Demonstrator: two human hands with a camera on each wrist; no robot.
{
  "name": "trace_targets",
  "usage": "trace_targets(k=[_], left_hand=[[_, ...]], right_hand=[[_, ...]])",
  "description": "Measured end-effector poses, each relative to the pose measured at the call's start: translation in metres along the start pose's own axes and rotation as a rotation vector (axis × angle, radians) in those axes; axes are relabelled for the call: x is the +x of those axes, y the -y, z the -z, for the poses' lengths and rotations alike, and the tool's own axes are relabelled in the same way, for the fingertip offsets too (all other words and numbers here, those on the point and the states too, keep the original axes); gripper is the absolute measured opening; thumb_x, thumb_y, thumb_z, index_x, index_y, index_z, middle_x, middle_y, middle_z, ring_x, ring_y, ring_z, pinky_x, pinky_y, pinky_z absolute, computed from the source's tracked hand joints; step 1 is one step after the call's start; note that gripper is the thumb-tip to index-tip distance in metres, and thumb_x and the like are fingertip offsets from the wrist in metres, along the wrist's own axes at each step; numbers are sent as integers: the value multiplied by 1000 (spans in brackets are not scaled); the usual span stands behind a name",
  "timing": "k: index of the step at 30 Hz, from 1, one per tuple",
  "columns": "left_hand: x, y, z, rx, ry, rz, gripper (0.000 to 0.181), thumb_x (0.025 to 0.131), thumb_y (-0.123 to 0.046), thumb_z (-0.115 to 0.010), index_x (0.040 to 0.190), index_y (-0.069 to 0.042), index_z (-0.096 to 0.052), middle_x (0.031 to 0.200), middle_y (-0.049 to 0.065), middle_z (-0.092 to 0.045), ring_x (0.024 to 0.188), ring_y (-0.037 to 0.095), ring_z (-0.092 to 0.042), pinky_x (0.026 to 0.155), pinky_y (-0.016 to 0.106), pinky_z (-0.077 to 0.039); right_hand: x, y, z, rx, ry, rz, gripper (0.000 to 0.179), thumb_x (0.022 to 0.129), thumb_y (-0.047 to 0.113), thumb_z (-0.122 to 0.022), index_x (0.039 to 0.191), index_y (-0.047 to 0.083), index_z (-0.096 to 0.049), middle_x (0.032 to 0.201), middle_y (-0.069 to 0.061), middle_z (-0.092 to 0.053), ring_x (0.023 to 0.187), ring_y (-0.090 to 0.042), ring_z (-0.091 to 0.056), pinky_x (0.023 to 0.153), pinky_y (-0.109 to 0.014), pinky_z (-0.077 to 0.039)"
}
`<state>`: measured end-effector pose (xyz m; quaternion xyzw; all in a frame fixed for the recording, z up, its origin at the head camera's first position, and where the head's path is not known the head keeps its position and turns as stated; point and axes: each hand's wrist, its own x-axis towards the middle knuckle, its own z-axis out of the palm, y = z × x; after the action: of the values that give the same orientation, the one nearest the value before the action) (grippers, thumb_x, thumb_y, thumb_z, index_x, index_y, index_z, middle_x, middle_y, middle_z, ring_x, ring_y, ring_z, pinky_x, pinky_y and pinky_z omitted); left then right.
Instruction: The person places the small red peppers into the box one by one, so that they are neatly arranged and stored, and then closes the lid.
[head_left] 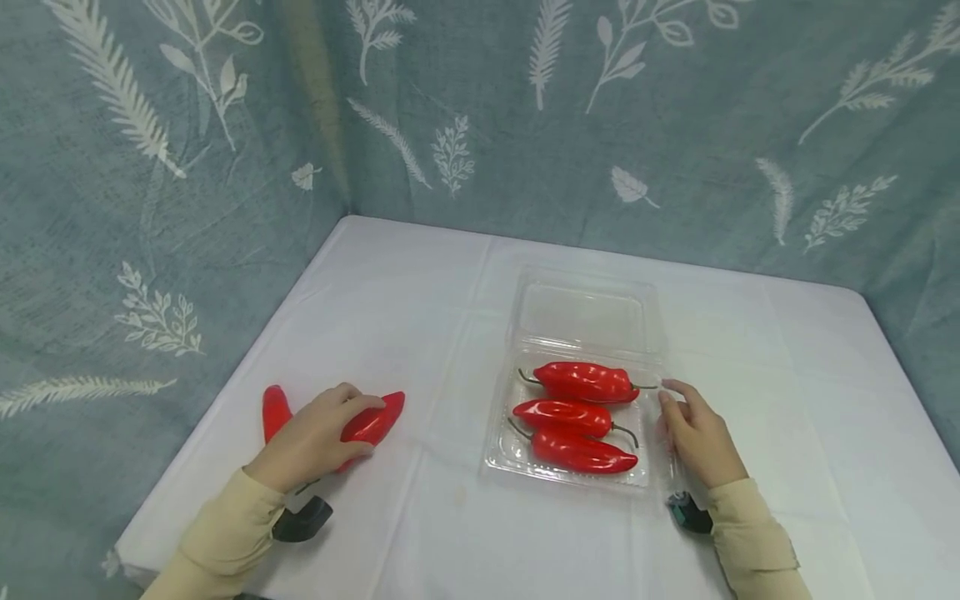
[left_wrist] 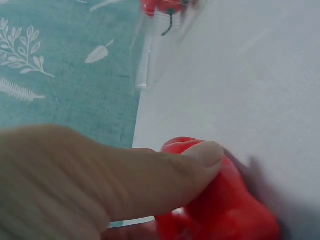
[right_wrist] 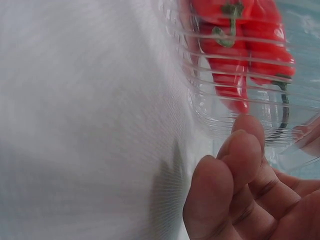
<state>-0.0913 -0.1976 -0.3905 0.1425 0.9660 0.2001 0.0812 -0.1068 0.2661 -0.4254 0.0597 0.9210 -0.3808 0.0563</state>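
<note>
At the left of the table, my left hand (head_left: 322, 433) grips a glossy red pepper (head_left: 377, 422), thumb on one side and fingers over the other. A second red pepper (head_left: 275, 412) lies beside that hand, partly hidden by it. My right hand (head_left: 697, 433) holds the right rim of a clear plastic clamshell container (head_left: 498, 454), its thumb at the rim and fingers along the outer wall. Several red peppers (head_left: 577, 450) with green stems lie sideways in the container's base. The hinged lid (head_left: 581, 317) lies folded back, away from me.
White cloth (head_left: 420, 333) covers the table. Patterned blue-green curtains (head_left: 480, 125) hang behind it and along its sides. A dark device (head_left: 302, 521) is at the left wrist, and another dark device (head_left: 688, 512) sits by the right wrist.
</note>
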Motion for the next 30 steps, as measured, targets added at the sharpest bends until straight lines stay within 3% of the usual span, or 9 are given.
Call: trace_targets(k=[6, 17, 30], left_hand=[[-1, -3, -4, -6, -13, 16, 57, 73, -12, -81, 126, -11, -60, 111, 12, -57, 100, 28, -55, 77, 43, -56], [0, -9, -11, 132, -109, -53, 58, 72, -14, -82, 125, -1, -60, 110, 17, -61, 94, 29, -60, 80, 43, -55], [2, -11, -9, 145, -140, -86, 61, 71, -12, -83, 126, -3, -60, 112, 17, -61, 94, 29, -62, 81, 44, -55]], right_hand=[[1, 1, 0, -10, -14, 19, 48, 103, 37, -37, 139, 6, -40, 68, -5, -57, 57, -15, -52, 63, -31, -41], [1, -1, 2, -10, -10, 23, 51, 102, 40, -37, 139, 5, -40, 70, -5, -57, 59, -15, -51, 61, -31, -42], [1, -1, 3, -3, -9, 35, 51, 102, 40, -37, 139, 5, -40, 69, -5, -57, 58, -12, -51, 61, -29, -41]])
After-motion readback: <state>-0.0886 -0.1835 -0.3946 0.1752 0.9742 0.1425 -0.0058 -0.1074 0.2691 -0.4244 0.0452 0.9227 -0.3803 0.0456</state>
